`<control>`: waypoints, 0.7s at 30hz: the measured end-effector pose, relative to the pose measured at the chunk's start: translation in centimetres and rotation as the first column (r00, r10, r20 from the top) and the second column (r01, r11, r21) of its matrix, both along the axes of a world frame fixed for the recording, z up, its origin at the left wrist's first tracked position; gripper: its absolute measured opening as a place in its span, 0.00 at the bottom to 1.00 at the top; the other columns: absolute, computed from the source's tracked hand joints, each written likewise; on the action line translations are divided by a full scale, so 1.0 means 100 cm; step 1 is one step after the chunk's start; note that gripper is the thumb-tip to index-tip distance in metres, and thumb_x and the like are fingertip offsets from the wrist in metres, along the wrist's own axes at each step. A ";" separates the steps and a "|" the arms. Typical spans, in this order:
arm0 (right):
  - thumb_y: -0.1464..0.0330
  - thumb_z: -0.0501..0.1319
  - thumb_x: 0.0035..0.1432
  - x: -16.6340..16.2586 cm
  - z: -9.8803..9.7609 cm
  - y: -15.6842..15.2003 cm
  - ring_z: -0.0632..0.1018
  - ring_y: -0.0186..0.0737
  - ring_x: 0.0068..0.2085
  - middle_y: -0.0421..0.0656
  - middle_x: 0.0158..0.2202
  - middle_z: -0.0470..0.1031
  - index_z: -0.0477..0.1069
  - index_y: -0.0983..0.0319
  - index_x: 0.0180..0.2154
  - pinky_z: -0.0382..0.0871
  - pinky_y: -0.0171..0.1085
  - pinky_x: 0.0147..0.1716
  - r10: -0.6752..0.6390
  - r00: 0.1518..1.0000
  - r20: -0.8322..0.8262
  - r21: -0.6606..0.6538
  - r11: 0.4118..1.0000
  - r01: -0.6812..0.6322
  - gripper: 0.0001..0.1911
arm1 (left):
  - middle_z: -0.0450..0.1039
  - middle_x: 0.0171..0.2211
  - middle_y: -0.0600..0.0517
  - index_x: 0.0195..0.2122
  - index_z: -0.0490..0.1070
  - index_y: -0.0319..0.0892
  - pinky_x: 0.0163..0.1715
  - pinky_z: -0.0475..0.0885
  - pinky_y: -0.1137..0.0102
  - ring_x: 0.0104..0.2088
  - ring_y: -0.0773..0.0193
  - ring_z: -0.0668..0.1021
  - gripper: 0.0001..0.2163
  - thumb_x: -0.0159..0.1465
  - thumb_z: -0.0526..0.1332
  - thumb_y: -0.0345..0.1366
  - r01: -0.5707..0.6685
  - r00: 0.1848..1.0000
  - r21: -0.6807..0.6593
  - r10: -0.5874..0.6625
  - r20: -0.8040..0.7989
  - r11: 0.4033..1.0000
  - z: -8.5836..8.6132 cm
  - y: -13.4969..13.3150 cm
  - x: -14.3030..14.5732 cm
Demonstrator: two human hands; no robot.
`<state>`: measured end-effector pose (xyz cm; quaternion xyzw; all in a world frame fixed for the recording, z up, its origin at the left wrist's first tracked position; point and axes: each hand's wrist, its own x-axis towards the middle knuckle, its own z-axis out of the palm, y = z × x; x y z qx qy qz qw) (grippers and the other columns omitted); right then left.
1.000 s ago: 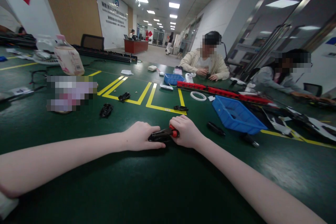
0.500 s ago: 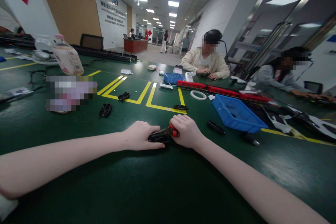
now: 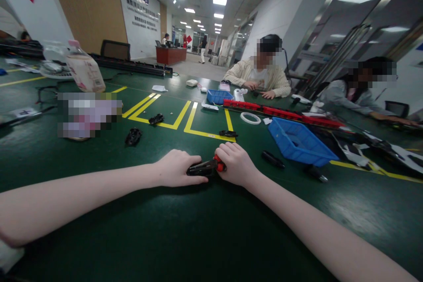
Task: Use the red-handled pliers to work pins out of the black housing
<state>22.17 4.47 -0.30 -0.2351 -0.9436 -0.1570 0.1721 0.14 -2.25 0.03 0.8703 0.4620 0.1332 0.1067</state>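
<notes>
My left hand (image 3: 173, 168) pinches a glossy black part (image 3: 201, 168), shaped like a small toy car body, between thumb and fingers just above the table. Curled into a fist at its right end, my right hand (image 3: 237, 165) grips a red-and-black piece (image 3: 219, 164) that meets the black part. Most of that piece is hidden in the fingers, so its kind cannot be told. Beyond the hands lie small black parts: one black part (image 3: 228, 134) on the yellow tape, another (image 3: 133, 137) to the left, and a third (image 3: 156, 118) behind it.
Right of my hands sit a blue bin (image 3: 299, 143), a black cylinder (image 3: 272, 159) and a white ring (image 3: 250, 118). A red strip (image 3: 261, 107) runs behind them. At left stands a bottle (image 3: 86, 70). A co-worker (image 3: 259, 75) sits across the table, another person (image 3: 357, 92) farther right.
My hands keep their grip on the black part and the red-and-black piece, almost unmoved. The co-worker's hands across the table have moved apart.
</notes>
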 end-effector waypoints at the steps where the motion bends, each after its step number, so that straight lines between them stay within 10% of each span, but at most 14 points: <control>1: 0.72 0.60 0.47 0.000 0.000 0.000 0.66 0.43 0.34 0.46 0.32 0.71 0.68 0.63 0.32 0.56 0.40 0.34 -0.005 1.000 -0.001 0.006 1.000 0.005 0.06 | 0.69 0.22 0.55 0.30 0.65 0.43 0.21 0.56 0.73 0.21 0.65 0.71 0.21 0.64 0.55 0.58 -0.005 1.000 0.000 0.005 0.002 1.000 0.000 0.000 0.000; 13: 0.70 0.60 0.50 0.000 -0.002 -0.001 0.71 0.46 0.41 0.48 0.37 0.75 0.70 0.62 0.36 0.60 0.42 0.42 -0.100 0.988 -0.120 -0.006 0.995 0.100 0.09 | 0.74 0.28 0.55 0.34 0.70 0.43 0.25 0.61 0.72 0.28 0.63 0.75 0.18 0.63 0.59 0.54 -0.126 0.980 -0.101 0.139 0.142 0.987 0.001 0.003 -0.001; 21: 0.70 0.61 0.50 0.001 -0.003 0.005 0.72 0.48 0.42 0.48 0.38 0.75 0.69 0.61 0.37 0.63 0.42 0.42 -0.177 0.955 -0.238 -0.115 0.981 0.154 0.10 | 0.71 0.44 0.47 0.51 0.73 0.46 0.42 0.66 0.61 0.43 0.54 0.73 0.22 0.63 0.58 0.53 -0.069 0.997 0.166 0.074 -0.022 0.984 -0.004 0.004 -0.003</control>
